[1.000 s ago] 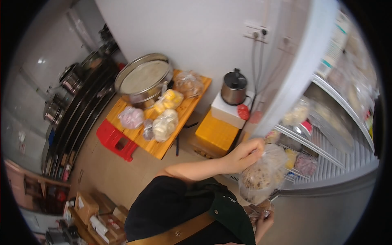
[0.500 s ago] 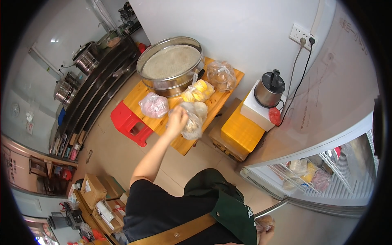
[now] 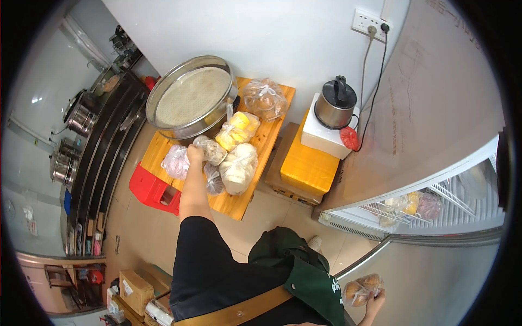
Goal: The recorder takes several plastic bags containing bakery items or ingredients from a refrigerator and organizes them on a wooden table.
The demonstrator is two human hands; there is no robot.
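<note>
My left hand (image 3: 194,154) reaches over the wooden table (image 3: 228,205), its fingers closed on a clear plastic bag (image 3: 211,150) with pale brownish food inside. Beside that hand lies a bag of pink items (image 3: 176,162). Just to its right are a bag of yellow and white pieces (image 3: 237,130), a larger bag of cream-white items (image 3: 240,168) and a small bag with dark contents (image 3: 213,179). Low at the right, my right hand (image 3: 375,303) grips a clear bag of brown round buns (image 3: 363,287).
A wide round steamer (image 3: 190,100) and another bag of brown buns (image 3: 265,100) occupy the table's far side. Near its left edge stands a red stool (image 3: 148,187). To the right are a yellow box (image 3: 309,169), a metal kettle (image 3: 336,103) and an open fridge (image 3: 429,209).
My left hand has shifted left with a bag, uncovering the cream-white bag and the dark one. My right hand has brought the bag of buns further into view. The whole view has turned somewhat.
</note>
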